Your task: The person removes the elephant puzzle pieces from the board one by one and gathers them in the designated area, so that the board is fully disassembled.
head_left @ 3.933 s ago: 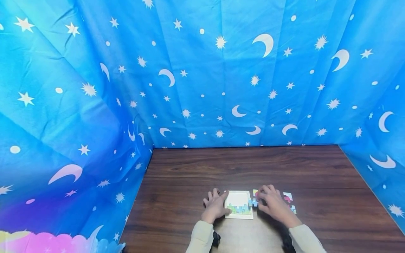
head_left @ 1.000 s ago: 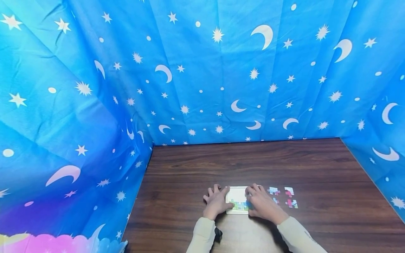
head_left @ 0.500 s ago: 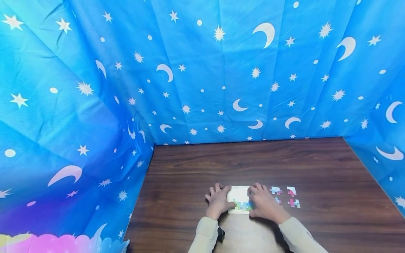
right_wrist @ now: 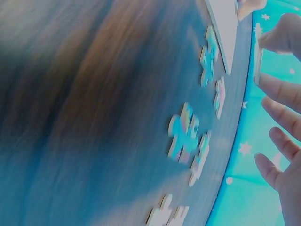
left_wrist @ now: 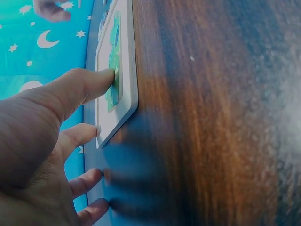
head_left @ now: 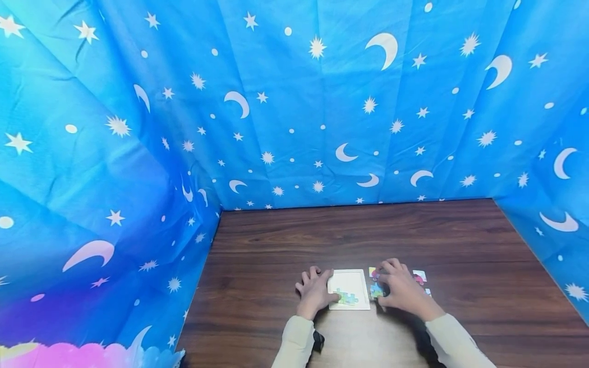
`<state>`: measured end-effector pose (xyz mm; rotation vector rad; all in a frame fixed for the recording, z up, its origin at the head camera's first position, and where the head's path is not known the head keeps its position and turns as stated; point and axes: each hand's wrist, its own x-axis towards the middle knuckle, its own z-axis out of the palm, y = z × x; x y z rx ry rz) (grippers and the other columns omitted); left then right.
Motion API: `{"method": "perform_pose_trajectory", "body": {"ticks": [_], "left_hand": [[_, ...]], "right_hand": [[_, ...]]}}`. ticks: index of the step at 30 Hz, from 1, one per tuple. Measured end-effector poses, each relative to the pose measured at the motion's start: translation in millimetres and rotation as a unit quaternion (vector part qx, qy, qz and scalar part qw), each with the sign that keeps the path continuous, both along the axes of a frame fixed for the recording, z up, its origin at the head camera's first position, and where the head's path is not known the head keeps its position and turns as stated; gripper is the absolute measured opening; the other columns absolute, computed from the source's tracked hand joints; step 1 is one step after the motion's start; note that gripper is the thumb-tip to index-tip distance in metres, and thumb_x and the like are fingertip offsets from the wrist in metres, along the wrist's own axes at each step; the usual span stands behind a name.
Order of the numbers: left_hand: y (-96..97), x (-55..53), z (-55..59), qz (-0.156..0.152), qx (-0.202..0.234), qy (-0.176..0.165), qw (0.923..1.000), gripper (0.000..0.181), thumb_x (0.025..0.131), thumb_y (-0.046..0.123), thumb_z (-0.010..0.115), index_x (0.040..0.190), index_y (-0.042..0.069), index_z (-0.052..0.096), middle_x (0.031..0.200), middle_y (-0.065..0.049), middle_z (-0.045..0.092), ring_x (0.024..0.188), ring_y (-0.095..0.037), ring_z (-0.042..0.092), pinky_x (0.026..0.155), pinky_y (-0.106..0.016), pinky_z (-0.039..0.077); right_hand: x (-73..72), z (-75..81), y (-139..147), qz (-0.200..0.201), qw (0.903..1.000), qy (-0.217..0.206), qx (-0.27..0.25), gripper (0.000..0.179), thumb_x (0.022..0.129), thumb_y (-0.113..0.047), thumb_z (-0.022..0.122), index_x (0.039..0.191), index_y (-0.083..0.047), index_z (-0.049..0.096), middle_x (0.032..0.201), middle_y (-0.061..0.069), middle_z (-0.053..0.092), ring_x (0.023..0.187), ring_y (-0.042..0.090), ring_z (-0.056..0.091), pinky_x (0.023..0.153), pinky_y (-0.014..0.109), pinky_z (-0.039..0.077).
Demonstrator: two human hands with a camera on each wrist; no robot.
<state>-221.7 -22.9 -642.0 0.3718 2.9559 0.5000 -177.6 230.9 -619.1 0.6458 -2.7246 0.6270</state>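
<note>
My left hand [head_left: 315, 294] is spread at the left side of a white puzzle tray [head_left: 364, 286]. Its thumb [left_wrist: 89, 87] presses on the joined green-blue jigsaw pieces [head_left: 348, 297] low in the tray, and its index fingertip touches the tray's edge. Just right of the tray is my right hand [head_left: 405, 289]. Between thumb and index finger it pinches a jigsaw piece [right_wrist: 257, 54], seen edge-on in the right wrist view, while the other fingers stay loose. Beneath that hand lie loose pieces, among them a blue one [right_wrist: 209, 56] beside the tray.
More loose jigsaw pieces [right_wrist: 184, 134] lie on the dark wooden table [head_left: 276, 245], to the right of the tray. A pink-and-white piece [head_left: 419, 276] shows beyond the right hand. A blue curtain [head_left: 294, 102] with stars and moons hangs behind the table and along its sides.
My right hand has moved right, off the tray, with a jigsaw piece in its fingers. The row in the tray is shorter, with bare board at its right end. The left hand keeps its place.
</note>
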Motion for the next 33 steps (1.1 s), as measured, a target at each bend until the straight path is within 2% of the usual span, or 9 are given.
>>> {"method": "perform_pose_trajectory", "body": {"ticks": [9,15,20,23,26,29,33], "left_hand": [[-0.9,2.7,-2.2,-0.006,0.014,-0.003,0.9999,0.073,0.071,0.040,0.088,0.137,0.025,0.063,0.128,-0.010,0.046,0.109,-0.035,0.040,0.078,-0.056,0.032],[-2.2,2.0,-5.8,-0.006,0.021,0.002,0.9998,0.073,0.070,0.038,0.088,0.137,0.025,0.063,0.127,-0.010,0.045,0.108,-0.036,0.039,0.078,-0.058,0.032],[-2.3,2.2,-3.4,-0.004,0.034,0.000,0.9994,0.073,0.070,0.037,0.088,0.138,0.025,0.063,0.127,-0.010,0.045,0.108,-0.036,0.039,0.078,-0.057,0.031],[-1.9,3.2,-1.9,-0.004,0.043,-0.003,0.9991,0.072,0.070,0.035,0.089,0.137,0.023,0.063,0.127,-0.011,0.045,0.108,-0.037,0.039,0.078,-0.057,0.031],[-1.4,4.6,-0.8,-0.004,0.045,-0.005,0.9990,0.072,0.071,0.033,0.089,0.137,0.022,0.064,0.128,-0.012,0.045,0.109,-0.037,0.039,0.079,-0.058,0.030],[-1.6,5.4,-1.3,-0.004,0.044,-0.005,0.9990,0.072,0.071,0.033,0.089,0.137,0.022,0.064,0.128,-0.012,0.045,0.109,-0.038,0.039,0.079,-0.058,0.031],[-2.0,5.3,-2.6,-0.005,0.044,-0.008,0.9990,0.073,0.072,0.034,0.088,0.138,0.022,0.063,0.129,-0.012,0.045,0.110,-0.038,0.039,0.079,-0.058,0.030]], "right_hand": [[20.6,6.9,24,-0.036,0.9991,-0.023,0.007,0.020,0.059,-0.021,0.081,0.075,-0.015,0.071,0.111,0.011,0.062,0.107,0.035,0.050,0.083,0.052,0.040],[34.2,5.8,48,-0.039,0.9991,0.012,0.009,0.027,0.056,-0.019,0.082,0.081,-0.011,0.073,0.108,0.013,0.062,0.103,0.037,0.049,0.079,0.053,0.039],[47.4,-0.3,66,-0.057,0.9977,0.030,0.017,0.029,0.054,-0.022,0.085,0.076,-0.012,0.070,0.104,0.014,0.062,0.100,0.037,0.050,0.077,0.056,0.040],[55.6,-1.2,74,-0.072,0.9970,0.013,0.023,0.030,0.055,-0.021,0.085,0.079,-0.008,0.072,0.106,0.017,0.062,0.102,0.038,0.049,0.079,0.060,0.040],[62.3,-0.9,80,-0.085,0.9952,-0.024,0.040,0.034,0.058,-0.022,0.086,0.084,-0.005,0.075,0.109,0.019,0.062,0.104,0.040,0.050,0.081,0.060,0.041],[66.8,-1.8,85,-0.093,0.9923,-0.056,0.058,0.034,0.059,-0.025,0.087,0.086,-0.007,0.076,0.108,0.017,0.061,0.105,0.041,0.050,0.081,0.058,0.041],[71.1,-9.1,90,-0.091,0.9913,-0.060,0.073,0.034,0.058,-0.027,0.087,0.085,-0.009,0.075,0.105,0.014,0.061,0.103,0.040,0.051,0.079,0.057,0.042]]}}
